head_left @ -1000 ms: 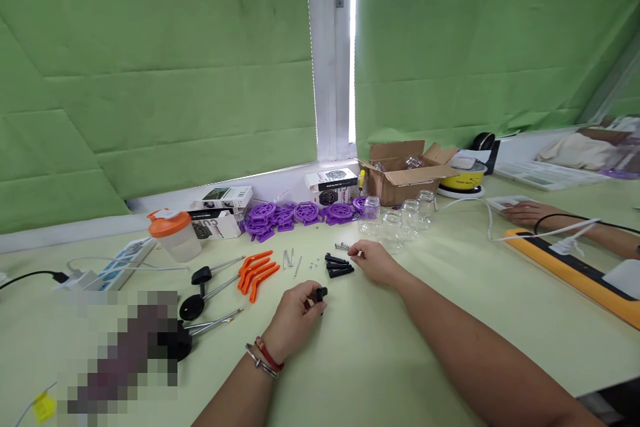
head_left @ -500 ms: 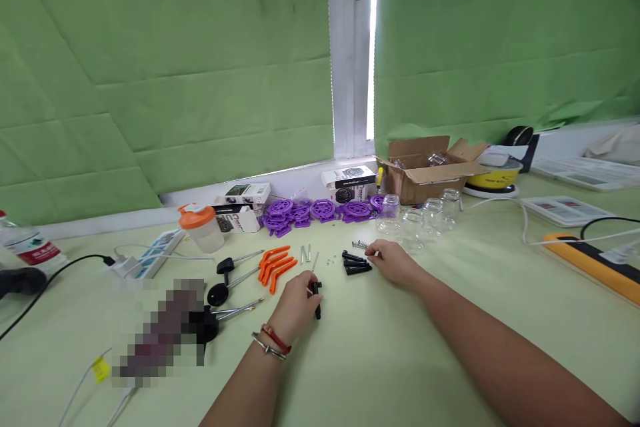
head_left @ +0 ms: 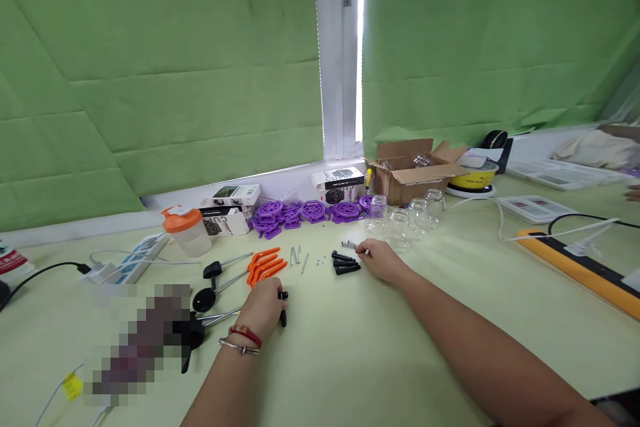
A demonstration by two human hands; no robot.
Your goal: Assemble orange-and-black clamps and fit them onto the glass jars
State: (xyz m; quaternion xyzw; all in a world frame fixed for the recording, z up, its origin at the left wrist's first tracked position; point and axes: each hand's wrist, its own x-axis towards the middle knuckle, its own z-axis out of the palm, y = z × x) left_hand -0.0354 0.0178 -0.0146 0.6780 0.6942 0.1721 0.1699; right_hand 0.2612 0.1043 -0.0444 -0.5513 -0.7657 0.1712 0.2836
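Observation:
My left hand (head_left: 264,307) is closed round a short black plastic piece (head_left: 283,307), held upright on the table just below the orange plastic parts (head_left: 264,265). My right hand (head_left: 381,258) rests farther right with its fingertips pinched, touching a small pile of black pieces (head_left: 344,263) and close to a small metal spring (head_left: 349,244). What the pinched fingers hold is too small to make out. Thin metal pins (head_left: 298,257) lie between the two hands.
Black-knobbed metal rods (head_left: 215,280) lie left of my left hand. Behind stand an orange-lidded shaker cup (head_left: 184,231), purple wheels (head_left: 305,212), small boxes, glass jars (head_left: 406,213) and a cardboard box (head_left: 413,170). A power strip (head_left: 131,259) lies left, an orange one (head_left: 580,269) right.
My left hand has slid left with the black piece, from mid-table to beside the orange parts. My right hand has stayed at the black pieces. The camera view swung sideways.

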